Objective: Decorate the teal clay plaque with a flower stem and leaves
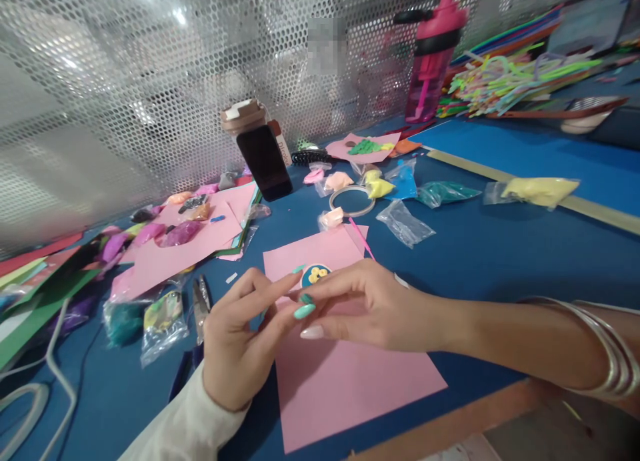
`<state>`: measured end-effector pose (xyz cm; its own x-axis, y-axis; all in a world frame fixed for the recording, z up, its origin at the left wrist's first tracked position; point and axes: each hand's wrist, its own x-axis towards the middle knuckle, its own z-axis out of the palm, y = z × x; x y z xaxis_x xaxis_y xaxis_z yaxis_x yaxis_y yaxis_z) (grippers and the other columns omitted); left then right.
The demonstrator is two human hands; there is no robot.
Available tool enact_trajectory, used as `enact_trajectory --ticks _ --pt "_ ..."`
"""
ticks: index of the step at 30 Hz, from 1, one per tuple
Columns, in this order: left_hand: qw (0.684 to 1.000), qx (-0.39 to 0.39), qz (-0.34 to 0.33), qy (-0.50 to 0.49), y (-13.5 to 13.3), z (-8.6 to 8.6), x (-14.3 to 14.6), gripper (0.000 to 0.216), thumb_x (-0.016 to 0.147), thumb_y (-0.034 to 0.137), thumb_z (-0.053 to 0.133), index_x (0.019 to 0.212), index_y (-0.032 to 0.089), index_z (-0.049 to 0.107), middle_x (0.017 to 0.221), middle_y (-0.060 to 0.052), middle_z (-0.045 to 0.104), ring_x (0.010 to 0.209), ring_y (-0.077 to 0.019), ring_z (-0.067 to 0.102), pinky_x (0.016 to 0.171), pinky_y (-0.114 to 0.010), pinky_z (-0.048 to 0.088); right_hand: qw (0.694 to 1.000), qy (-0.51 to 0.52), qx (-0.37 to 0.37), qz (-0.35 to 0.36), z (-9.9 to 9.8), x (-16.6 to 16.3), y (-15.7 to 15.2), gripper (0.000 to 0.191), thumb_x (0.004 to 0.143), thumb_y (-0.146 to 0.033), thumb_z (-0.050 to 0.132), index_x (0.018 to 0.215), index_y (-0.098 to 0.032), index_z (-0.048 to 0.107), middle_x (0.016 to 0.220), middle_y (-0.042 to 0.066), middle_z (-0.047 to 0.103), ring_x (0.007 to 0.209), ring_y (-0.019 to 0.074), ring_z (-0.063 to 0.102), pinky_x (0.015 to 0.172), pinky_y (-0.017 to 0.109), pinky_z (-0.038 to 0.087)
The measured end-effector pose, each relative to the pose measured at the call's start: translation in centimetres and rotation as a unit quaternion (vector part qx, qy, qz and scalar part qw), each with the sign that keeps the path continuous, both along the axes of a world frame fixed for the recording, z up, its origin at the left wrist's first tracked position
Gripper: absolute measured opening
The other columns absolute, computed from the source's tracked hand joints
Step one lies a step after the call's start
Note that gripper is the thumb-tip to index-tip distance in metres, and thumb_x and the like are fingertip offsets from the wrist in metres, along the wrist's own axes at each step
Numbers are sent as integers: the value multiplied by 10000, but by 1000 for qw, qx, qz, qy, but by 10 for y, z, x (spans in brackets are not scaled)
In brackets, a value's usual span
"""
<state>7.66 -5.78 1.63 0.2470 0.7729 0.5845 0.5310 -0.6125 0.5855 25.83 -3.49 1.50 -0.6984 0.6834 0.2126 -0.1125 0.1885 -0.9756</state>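
Note:
My left hand [245, 341] reaches in from the lower left, its index finger and thumb stretched out and apart. Its index fingertip is at the left edge of a small round blue disc [309, 274] with a pale rim and several yellow pieces on it. From the right comes my right hand [370, 307], fingers bent together beside my left thumb; anything pinched there is too small or hidden to make out. Below both hands lies a pink paper sheet [345, 394]. A thin pink tool [361, 237] rests at its upper edge.
Scissors [200, 307] lie left of my left hand, near bagged clay [165, 314] and stacked coloured paper [200, 247]. Behind stand a lidded cup [243, 116] with a phone [265, 164] leaning on it, a tape ring [353, 213] and a pink bottle [430, 61]. A perforated metal screen [175, 67] closes the back.

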Motion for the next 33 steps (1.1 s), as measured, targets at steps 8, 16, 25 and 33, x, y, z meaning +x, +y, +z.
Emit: enact_trajectory --ticks 8,16,25,33 --pt "996 39 18 82 -8 5 4 148 745 86 567 823 182 647 615 15 513 532 -73 463 474 -195 369 999 -29 -43 -6 0 -3 0 232 797 -285 551 779 -97 687 742 54 672 759 144 637 727 243 510" --pt "998 32 55 7 0 0 -1 231 753 151 593 964 226 647 619 27 460 546 -70 432 485 -198 357 999 -6 -52 4 -1 -1 1 237 782 -151 537 988 -114 647 927 63 662 889 159 611 819 291 489" --pt "999 -13 7 45 -4 4 4 158 757 118 569 843 204 669 605 12 522 539 -80 468 476 -206 378 999 -37 -38 2 -1 -2 2 216 806 -244 533 772 -99 689 757 60 672 767 153 628 727 261 503" --pt "999 -26 12 -23 1 0 1 224 763 174 590 964 253 653 602 21 485 559 -80 453 490 -199 382 998 1 -53 25 -4 0 2 243 773 -144 547 994 -98 639 947 76 656 913 163 601 833 294 476"
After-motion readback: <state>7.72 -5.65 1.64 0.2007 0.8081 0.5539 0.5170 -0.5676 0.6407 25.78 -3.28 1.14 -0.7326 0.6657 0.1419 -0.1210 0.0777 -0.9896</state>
